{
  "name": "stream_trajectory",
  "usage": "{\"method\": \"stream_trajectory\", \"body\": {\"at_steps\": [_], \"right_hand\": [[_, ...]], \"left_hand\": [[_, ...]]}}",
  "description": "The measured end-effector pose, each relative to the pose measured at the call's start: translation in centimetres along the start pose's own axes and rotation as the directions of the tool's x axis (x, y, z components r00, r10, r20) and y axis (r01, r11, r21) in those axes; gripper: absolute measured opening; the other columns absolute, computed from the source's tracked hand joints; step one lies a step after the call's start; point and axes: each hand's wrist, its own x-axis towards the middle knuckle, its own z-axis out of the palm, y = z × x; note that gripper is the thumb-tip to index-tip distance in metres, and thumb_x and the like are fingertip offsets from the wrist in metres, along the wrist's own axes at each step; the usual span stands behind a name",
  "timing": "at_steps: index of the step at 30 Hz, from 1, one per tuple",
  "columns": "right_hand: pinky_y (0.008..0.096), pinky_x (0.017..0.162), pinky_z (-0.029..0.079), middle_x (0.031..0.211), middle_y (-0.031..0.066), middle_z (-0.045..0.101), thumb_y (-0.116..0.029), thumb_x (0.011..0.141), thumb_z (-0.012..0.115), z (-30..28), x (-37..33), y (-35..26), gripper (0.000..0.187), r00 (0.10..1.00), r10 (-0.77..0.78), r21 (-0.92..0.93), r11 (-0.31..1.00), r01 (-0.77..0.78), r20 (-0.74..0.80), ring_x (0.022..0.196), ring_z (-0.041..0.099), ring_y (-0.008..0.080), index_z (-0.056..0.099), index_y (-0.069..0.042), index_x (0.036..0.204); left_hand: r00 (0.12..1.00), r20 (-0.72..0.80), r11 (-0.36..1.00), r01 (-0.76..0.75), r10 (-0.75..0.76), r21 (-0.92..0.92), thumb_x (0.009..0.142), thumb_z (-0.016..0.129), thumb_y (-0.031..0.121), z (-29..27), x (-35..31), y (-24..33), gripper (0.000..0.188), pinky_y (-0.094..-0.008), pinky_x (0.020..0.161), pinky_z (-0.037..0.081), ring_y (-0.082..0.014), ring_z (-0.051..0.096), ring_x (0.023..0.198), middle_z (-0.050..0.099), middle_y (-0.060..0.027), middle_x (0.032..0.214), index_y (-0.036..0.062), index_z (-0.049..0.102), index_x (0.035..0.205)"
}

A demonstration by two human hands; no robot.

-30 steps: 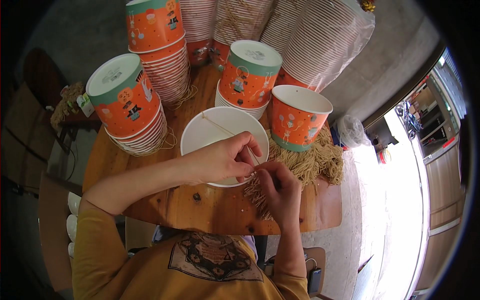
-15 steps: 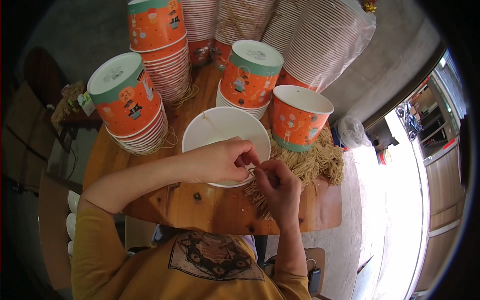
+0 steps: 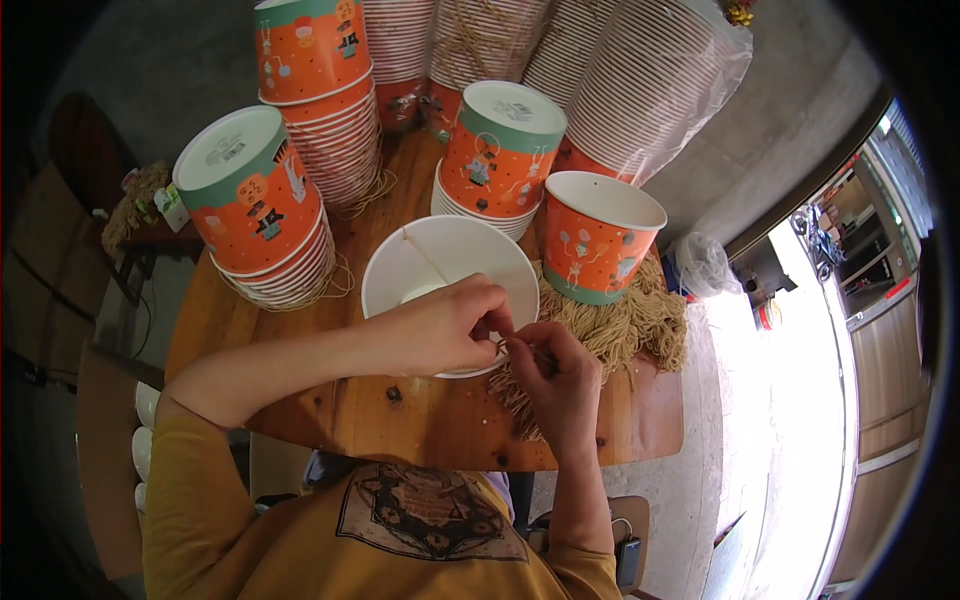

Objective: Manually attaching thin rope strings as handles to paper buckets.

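As seen in the head view, pinching thin tan cord [image 3: 426,257] between fingertips of left hand [image 3: 450,322] and right hand [image 3: 558,365], frame centre; cannot tell exact grip. Traced along inside wall of white-lined paper bucket [image 3: 385,270] under left hand. Recorded right of centre: upright orange bucket [image 3: 603,240] beside tan cord bundle [image 3: 645,315]. Noted left of frame: inverted bucket stack [image 3: 245,205] on wooden bench [image 3: 440,410].

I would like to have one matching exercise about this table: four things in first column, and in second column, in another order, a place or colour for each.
1. Left hand
2. Tan cord bundle
3. Slanting plastic-wrapped stack
4. Person's shirt

A. at the back of the table
B. mustard yellow
C. at the base of the orange-sided upright tub
D. partly hiding the middle open tub

Pairs: 1-D, 2-C, 3-A, 4-B
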Motion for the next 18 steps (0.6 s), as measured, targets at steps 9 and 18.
{"method": "stream_trajectory", "body": {"at_steps": [9,18], "right_hand": [[0.0279,0.050,0.043,0.068,0.0049,0.057,-0.010,0.081,0.072,-0.4,-0.1,-0.6,0.011,0.996,-0.090,-0.108,0.990,0.089,-0.007,0.052,0.051,0.0141,0.063,-0.007,0.087],[0.0290,0.050,0.044,0.071,0.0048,0.059,-0.011,0.081,0.073,-0.3,-0.2,-0.5,0.012,0.988,-0.148,-0.136,0.981,0.140,-0.045,0.052,0.054,0.0151,0.063,-0.007,0.086]], "left_hand": [[0.996,0.061,0.998,0.068,-0.067,-0.016,0.078,0.064,0.014,-0.2,0.2,-0.1,0.022,-0.0335,0.080,0.047,-0.0239,0.058,0.088,0.053,-0.0142,0.098,-0.0012,0.055,0.093],[0.994,-0.101,0.989,-0.035,0.050,0.143,0.082,0.061,0.013,0.5,-0.4,0.9,0.017,-0.0357,0.073,0.049,-0.0264,0.062,0.084,0.060,-0.0127,0.093,0.0008,0.055,0.092]]}}
